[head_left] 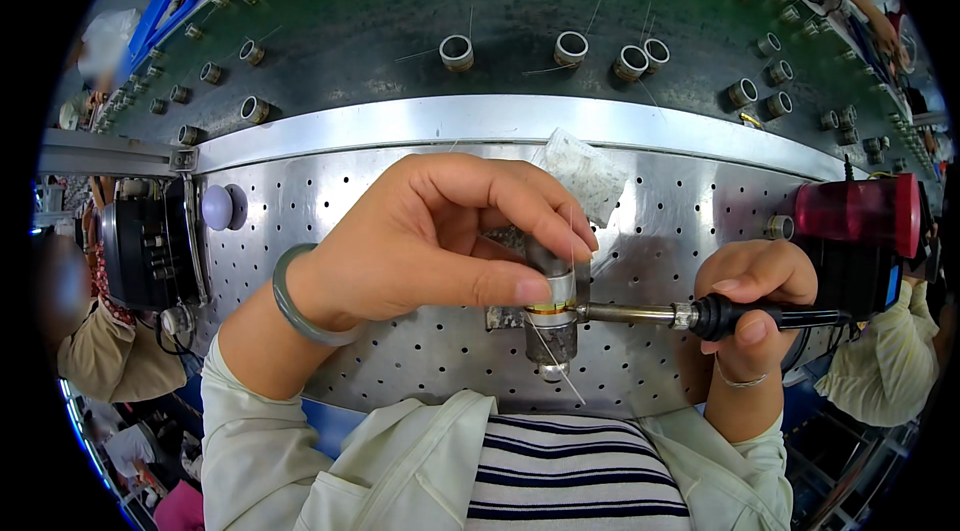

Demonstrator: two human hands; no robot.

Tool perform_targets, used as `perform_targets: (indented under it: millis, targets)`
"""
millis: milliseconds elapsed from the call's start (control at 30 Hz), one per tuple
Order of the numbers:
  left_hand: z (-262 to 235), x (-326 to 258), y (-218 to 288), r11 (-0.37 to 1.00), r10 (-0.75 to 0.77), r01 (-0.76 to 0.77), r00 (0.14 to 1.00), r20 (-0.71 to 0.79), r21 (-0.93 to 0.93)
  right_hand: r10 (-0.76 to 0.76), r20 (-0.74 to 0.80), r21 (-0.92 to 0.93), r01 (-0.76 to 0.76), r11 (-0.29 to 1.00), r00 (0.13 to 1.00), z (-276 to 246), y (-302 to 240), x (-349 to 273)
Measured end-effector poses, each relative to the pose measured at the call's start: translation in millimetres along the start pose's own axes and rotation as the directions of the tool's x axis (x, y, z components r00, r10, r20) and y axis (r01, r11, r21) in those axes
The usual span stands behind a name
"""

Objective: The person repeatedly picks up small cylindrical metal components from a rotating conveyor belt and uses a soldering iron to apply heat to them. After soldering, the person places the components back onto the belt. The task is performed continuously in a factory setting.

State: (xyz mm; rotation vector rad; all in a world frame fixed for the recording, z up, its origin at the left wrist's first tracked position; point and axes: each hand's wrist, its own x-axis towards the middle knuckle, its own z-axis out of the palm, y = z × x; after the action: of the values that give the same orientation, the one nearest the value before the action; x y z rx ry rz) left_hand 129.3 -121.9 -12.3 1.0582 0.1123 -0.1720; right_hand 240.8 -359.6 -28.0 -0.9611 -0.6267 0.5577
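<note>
My left hand (430, 231) pinches a small silver metal ring (564, 288) between thumb and fingers. A yellowish band runs round its lower part, and the ring sits on a dark metal post (552, 341) with a rounded bright end. A thin wire (562, 371) slants down from the ring, and another stands up beside my fingertips. In my right hand (765, 276) is a soldering iron (735, 317) with a black handle. It lies level, its metal tip (590, 312) at the ring's right side; I cannot tell whether they touch.
Beneath my hands is a perforated metal bench top (330, 201), with a crumpled whitish pad (585, 174) behind the ring. A green conveyor belt (350, 51) beyond a metal rail carries several similar rings (456, 53). A red translucent container (858, 214) stands right, a purple knob (217, 207) left. Other people sit at both sides.
</note>
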Motion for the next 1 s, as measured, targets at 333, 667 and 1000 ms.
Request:
perform_targets:
  millis: [333, 667, 1000]
  targets:
    - [-4, 1, 0, 0.996, 0.055, -0.060, 0.996, 0.075, 0.070, -0.009, 0.018, 0.027, 0.009, 1.000, 1.000, -4, 2, 0]
    - [-5, 3, -1, 0.995, 0.070, -0.076, 0.993, 0.099, 0.058, -0.024, 0.075, -0.004, 0.025, 1.000, 0.997, -9, 3, 2]
    - [-1, 7, 6, 0.996, -0.086, 0.083, 0.991, 0.107, 0.030, -0.086, 0.163, -0.050, 0.096, 0.994, 0.983, -12, 1, 5]
